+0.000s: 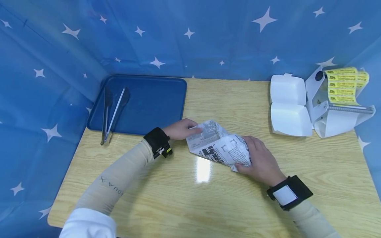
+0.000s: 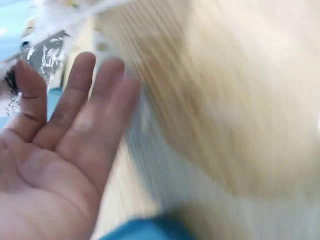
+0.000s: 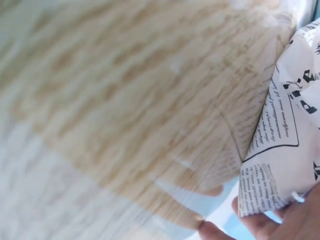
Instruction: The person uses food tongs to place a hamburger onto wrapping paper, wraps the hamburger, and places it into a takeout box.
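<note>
A newspaper-print wrapping paper (image 1: 220, 143) lies folded into a bundle at the middle of the table; whatever is inside is hidden. My left hand (image 1: 183, 129) pinches the flatter left end of the sheet, thumb on top. In the left wrist view the other fingers (image 2: 75, 95) of that hand extend loosely, off the paper. At the bundle's rounded right end, my right hand (image 1: 262, 162) grips the paper, thumb in front and fingers around the far side. Printed paper (image 3: 280, 135) also shows beside that hand's fingertips in the right wrist view.
A blue tray (image 1: 151, 102) sits at the back left, with metal tongs (image 1: 114, 112) lying across its front edge. At the back right stand an opened white clamshell box (image 1: 290, 105) and a dispenser (image 1: 322, 109) carrying yellow labels (image 1: 342, 86). A starred blue curtain (image 1: 190, 49) hangs behind.
</note>
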A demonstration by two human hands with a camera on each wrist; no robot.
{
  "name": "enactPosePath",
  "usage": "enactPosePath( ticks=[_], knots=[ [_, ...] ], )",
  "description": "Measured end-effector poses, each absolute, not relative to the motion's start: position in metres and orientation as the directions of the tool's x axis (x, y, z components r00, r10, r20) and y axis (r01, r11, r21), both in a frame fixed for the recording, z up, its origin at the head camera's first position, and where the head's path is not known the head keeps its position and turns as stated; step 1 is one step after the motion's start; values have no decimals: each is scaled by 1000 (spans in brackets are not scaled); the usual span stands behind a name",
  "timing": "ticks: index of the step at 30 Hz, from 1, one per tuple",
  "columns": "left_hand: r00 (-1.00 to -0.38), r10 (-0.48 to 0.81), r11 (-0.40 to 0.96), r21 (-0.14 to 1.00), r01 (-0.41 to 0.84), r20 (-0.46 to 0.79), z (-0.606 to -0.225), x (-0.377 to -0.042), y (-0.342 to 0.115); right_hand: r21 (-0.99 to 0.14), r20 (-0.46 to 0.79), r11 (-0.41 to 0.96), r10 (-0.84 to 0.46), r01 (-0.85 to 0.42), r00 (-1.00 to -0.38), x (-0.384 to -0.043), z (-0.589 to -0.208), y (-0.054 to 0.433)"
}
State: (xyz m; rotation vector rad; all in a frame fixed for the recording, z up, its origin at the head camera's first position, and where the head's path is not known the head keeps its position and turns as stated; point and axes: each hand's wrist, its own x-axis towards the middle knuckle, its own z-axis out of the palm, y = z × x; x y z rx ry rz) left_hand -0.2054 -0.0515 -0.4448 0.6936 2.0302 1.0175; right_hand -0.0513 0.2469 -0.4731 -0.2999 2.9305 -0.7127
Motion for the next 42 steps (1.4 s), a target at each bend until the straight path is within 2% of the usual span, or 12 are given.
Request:
enactPosePath(
  ticks=[6,12,17,25,28,31,35,38,42],
  knots=[
    [-501,793,357,931,-77,-346,-436,-193,-40,-457,-43,871,-223,-179,-974,-52,-474,245],
    [-421,843,202,923,-329,-334,-424,-171,-18,-454,-48,875,-216,-171,-975,-51,-474,243],
    [-449,845,110,916,-385,-290,-422,-154,-1,-432,-50,884,-222,-179,-974,-52,-472,241],
    [-467,827,89,893,-441,-313,-434,-146,13,-423,-42,885,-235,-196,-971,-52,-470,244],
    [-506,814,131,939,-320,-286,-444,-147,14,-411,-36,888,-240,-204,-970,-52,-471,244],
    [-542,822,194,981,-26,-177,-455,-148,19,-411,-28,887,-243,-210,-970,-53,-473,244],
    [-542,840,259,902,345,-34,-463,-147,30,-478,-14,852,-248,-212,-969,-52,-475,245],
    [-531,847,295,814,500,19,-467,-145,34,-539,-26,821,-242,-191,-970,-50,-476,246],
    [-513,857,330,723,606,39,-469,-141,36,-563,-50,807,-248,-178,-967,-50,-476,249]
  ],
)
